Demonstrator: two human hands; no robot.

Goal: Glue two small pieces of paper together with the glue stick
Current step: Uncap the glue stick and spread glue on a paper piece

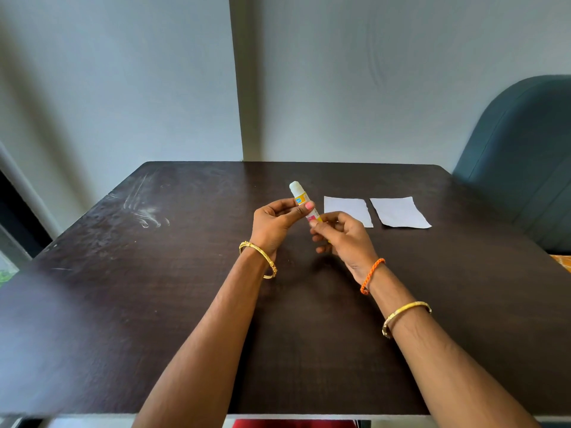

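Note:
A white glue stick (298, 193) with a yellow label is held tilted above the middle of the dark table, its white cap pointing up and away. My left hand (275, 223) grips its upper body with thumb and fingers. My right hand (343, 236) pinches its lower end, which is mostly hidden by my fingers. Two small white pieces of paper lie flat side by side just right of my hands: the nearer piece (349, 208) is partly covered by my right fingers, and the second piece (400, 212) lies apart to its right.
The dark wooden table (154, 304) has pale smear marks at its far left. A teal chair back (522, 156) stands at the right edge. A grey wall runs directly behind the table's far edge.

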